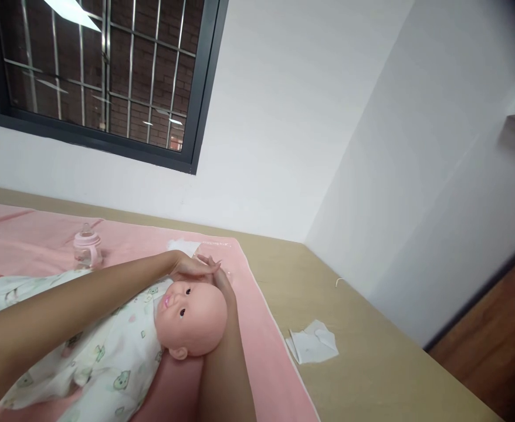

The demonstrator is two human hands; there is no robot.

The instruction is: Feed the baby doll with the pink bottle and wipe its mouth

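A bald baby doll (196, 319) lies on its back on a pink blanket (257, 328), its head toward the right. It wears a white suit (108, 351) printed with small green figures. My left arm reaches across the doll's body, and my left hand (191, 268) is bent over just beyond its head. My right forearm passes under or behind the head, and my right hand (214, 262) meets the left one there. The fingers of both hands are drawn together and overlap; anything between them is hidden. Close by lies a white cloth or tissue (182, 246).
A pink baby bottle (87, 246) stands on the blanket at left. A folded white cloth (314, 343) lies on the wooden surface (354, 351) to the right. White walls and a barred window (103, 76) rise behind. Something clear (229, 275) lies near the blanket's far corner.
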